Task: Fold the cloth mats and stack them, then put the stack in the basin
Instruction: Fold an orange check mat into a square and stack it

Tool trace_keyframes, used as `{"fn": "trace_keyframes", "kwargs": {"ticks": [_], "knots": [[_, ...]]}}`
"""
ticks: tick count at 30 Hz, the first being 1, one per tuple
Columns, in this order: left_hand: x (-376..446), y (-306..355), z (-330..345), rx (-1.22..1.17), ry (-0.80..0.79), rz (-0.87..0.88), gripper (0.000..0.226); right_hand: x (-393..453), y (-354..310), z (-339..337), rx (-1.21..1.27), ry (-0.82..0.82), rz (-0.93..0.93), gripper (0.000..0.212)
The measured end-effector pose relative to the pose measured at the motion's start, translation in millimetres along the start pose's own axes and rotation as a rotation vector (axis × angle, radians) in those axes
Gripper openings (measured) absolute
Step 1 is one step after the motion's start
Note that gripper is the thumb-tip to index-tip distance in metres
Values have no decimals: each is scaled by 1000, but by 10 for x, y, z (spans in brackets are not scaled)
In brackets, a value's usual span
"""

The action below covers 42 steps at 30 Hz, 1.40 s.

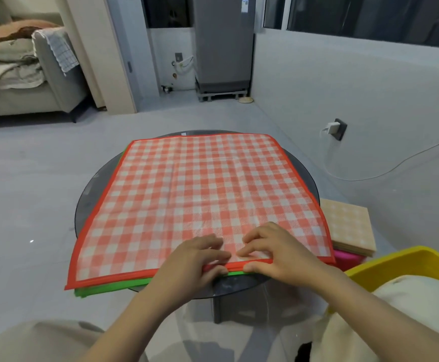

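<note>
A person's two bare forearms run in from the near edge, the left hand (197,259) and right hand (273,250) without rings, watch or sleeves. Pale beige trousers cover the knee at near left; cream-white cloth shows at near right.

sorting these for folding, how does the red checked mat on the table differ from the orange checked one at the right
The red checked mat lies spread open and flat over the round table; the orange checked mat is already folded into a small, thick square. The red one sits on a green-edged mat, with both hands pinching its near edge; the orange one sits off the table's right side, untouched. Both share a checked pattern.
</note>
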<state>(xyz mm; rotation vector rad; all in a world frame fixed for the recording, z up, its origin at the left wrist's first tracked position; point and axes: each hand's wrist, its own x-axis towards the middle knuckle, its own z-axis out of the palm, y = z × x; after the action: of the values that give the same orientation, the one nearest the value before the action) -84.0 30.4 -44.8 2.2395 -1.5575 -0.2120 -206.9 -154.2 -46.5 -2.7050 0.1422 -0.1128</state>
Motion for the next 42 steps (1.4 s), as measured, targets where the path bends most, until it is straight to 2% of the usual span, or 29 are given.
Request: {"fn": "trace_keyframes", "kwargs": {"ticks": [6,10,16,18,22,28,32,37,42], "knots": [[-6,69,-34,0,-4,-21,29,-25,-91,3,-10,28,-4,22],[5,45,-78,-25,-22,-102,31,-12,-177,-10,-64,61,10,20],[-3,-4,-364,130,102,-229,25,4,-307,-89,-169,255,108,21],[-6,30,-496,177,150,-233,26,18,-381,-192,-193,317,116,21],[-102,163,-812,226,206,-184,32,-57,-541,-554,-212,315,128,17],[-97,366,-1271,194,184,-175,29,-154,-759,-1069,-246,306,116,16],[251,247,-1373,301,222,-215,32,186,-630,-1199,-270,405,129,16],[568,-101,-1189,360,242,-279,32,630,-295,-978,-238,463,115,13],[783,-416,-924,513,206,-277,29,957,58,-652,-221,419,157,10]]}}
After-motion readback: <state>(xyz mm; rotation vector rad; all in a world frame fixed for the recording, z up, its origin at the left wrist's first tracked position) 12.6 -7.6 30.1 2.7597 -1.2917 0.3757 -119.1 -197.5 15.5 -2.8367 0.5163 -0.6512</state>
